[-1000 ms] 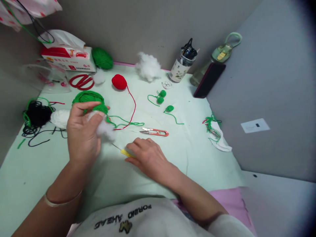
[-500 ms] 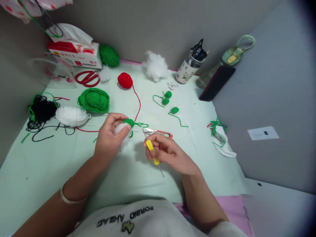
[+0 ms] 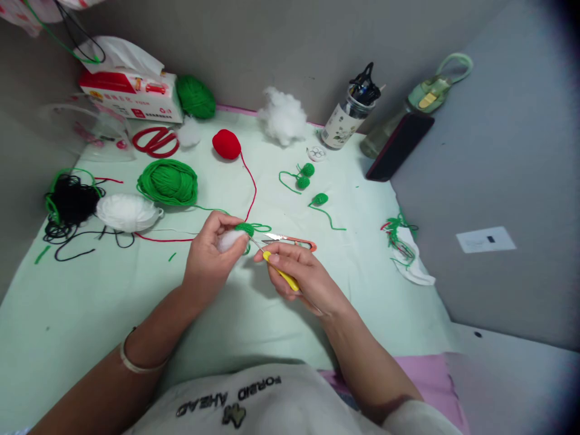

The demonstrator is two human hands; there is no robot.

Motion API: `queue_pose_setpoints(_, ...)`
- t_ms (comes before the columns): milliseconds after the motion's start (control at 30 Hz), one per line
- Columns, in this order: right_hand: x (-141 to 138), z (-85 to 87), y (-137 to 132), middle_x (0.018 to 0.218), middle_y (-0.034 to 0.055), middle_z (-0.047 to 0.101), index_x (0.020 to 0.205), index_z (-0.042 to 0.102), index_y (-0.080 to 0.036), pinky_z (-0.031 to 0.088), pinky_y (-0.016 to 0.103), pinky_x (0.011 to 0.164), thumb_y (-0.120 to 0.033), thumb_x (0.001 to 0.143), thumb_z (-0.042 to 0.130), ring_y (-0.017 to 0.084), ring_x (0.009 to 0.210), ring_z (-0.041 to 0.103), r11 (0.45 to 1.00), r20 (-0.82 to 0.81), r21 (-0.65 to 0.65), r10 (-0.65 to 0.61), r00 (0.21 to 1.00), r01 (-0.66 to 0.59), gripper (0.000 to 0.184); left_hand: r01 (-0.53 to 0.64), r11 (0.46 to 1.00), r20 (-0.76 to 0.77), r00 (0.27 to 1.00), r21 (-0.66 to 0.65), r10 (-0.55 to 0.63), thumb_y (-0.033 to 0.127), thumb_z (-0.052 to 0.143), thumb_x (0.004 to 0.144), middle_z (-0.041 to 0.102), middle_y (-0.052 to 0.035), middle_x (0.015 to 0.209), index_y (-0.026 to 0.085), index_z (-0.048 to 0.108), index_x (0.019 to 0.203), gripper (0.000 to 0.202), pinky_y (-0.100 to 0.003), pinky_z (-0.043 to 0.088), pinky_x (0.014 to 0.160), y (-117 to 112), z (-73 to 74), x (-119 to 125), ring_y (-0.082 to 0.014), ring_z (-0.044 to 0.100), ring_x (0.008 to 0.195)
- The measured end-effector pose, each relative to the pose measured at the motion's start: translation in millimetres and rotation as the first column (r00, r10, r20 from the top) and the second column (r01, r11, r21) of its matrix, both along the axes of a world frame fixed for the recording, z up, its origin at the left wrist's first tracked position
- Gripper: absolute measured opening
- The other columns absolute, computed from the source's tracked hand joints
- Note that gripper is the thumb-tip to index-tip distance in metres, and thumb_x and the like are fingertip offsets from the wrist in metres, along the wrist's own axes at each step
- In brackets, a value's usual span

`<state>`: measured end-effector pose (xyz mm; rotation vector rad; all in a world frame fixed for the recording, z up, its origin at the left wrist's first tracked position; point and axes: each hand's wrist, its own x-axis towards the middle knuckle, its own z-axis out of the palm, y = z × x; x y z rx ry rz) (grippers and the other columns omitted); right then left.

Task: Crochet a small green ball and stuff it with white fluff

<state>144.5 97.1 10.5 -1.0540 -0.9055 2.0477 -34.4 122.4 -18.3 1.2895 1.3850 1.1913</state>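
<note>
My left hand [image 3: 211, 254] pinches a small green crochet piece [image 3: 245, 229] together with a tuft of white stuffing [image 3: 228, 240]. A loop of green yarn [image 3: 261, 228] sticks out to the right of the piece. In my right hand [image 3: 301, 275] is a crochet hook with a yellow grip [image 3: 285, 277]; its metal tip meets the lower right edge of the green piece. Whether the tip is inside a stitch is too small to tell. Thread snips with orange handles [image 3: 304, 243] lie on the cloth just beyond my right fingers.
Green yarn [image 3: 167, 182], white yarn [image 3: 128, 212] and tangled black yarn [image 3: 72, 200] lie at left. Farther back are a red yarn ball [image 3: 226, 145], red scissors [image 3: 156, 142], a tissue box [image 3: 131, 96], stuffing [image 3: 284, 118], small green balls [image 3: 320, 199], a pen jar [image 3: 347, 118] and a phone [image 3: 401, 148].
The hook has swung down and left, so its tip now reaches the green piece. My left hand has shifted slightly right with the piece and stuffing.
</note>
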Motion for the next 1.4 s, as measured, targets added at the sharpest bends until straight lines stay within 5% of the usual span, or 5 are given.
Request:
queue_pose_setpoints(400, 1.2, -1.0, 8.8, 0.05, -0.0124, 0.036, 0.092, 0.067, -0.014, 0.013, 0.017, 0.035, -0.028, 0.086, 0.067, 0.003, 0.04, 0.01, 0.964, -0.226, -0.266, -0.085, 0.97, 0.022, 0.016, 0.022, 0.994, -0.194, 0.981, 0.109, -0.001, 0.022, 0.072, 0.08, 0.069, 0.0013, 0.089, 0.026, 0.066, 0.097, 0.018, -0.03, 0.048, 0.08, -3.8, -8.7, -1.3, -0.0201, 0.063, 0.084)
queue_pose_setpoints(900, -21.3, 0.1, -32.8, 0.062, -0.0068, 0.045, 0.112, 0.056, -0.021, 0.031, 0.026, 0.055, -0.037, 0.102, 0.048, 0.012, 0.055, 0.038, 0.897, 0.479, 0.431, -0.135, 0.867, -0.098, 0.02, 0.125, 0.992, 0.154, 0.98, 0.001, -0.124, 0.022, 0.069, 0.081, 0.068, 0.0006, 0.081, 0.023, 0.061, 0.086, 0.009, -0.031, 0.051, 0.076, 3.2, -9.2, 8.3, -0.0194, 0.066, 0.08)
queue_pose_setpoints(1067, -9.0, 2.5, -12.8, 0.051, -0.011, 0.039, 0.1, 0.064, -0.02, 0.022, 0.023, 0.042, -0.042, 0.097, 0.057, 0.007, 0.041, 0.024, 0.996, 0.004, 0.084, -0.001, 1.0, 0.001, 0.023, 0.054, 0.997, 0.177, 0.982, 0.052, -0.063, 0.028, 0.073, 0.085, 0.072, -0.0025, 0.09, 0.022, 0.064, 0.097, 0.016, -0.032, 0.053, 0.083, -1.5, -5.3, 4.4, -0.02, 0.069, 0.088)
queue_pose_setpoints(1233, -0.4, 1.8, -7.9, 0.05, -0.0093, 0.046, 0.105, 0.07, -0.014, 0.031, 0.022, 0.043, -0.039, 0.094, 0.065, 0.007, 0.04, 0.037, 0.868, -0.311, 0.03, 0.48, 0.82, -0.496, 0.028, 0.004, 0.997, 0.385, 0.922, -0.083, 0.029, 0.035, 0.075, 0.086, 0.074, 0.0012, 0.081, 0.025, 0.056, 0.1, 0.026, -0.025, 0.051, 0.053, 6.8, -3.6, -0.6, -0.0151, 0.066, 0.06)
queue_pose_setpoints(1400, -1.9, 4.0, -7.4, 0.082, -0.0004, 0.063, 0.098, 0.065, -0.019, 0.039, 0.023, 0.05, -0.041, 0.095, 0.066, 0.007, 0.053, 0.049, 0.983, -0.093, 0.182, 0.049, 0.994, -0.031, 0.022, 0.07, 0.984, 0.473, 0.881, -0.165, 0.017, 0.031, 0.074, 0.085, 0.074, 0.0022, 0.085, 0.025, 0.055, 0.098, 0.024, -0.021, 0.041, 0.042, 7.9, -3.2, -1.5, -0.0083, 0.054, 0.045)
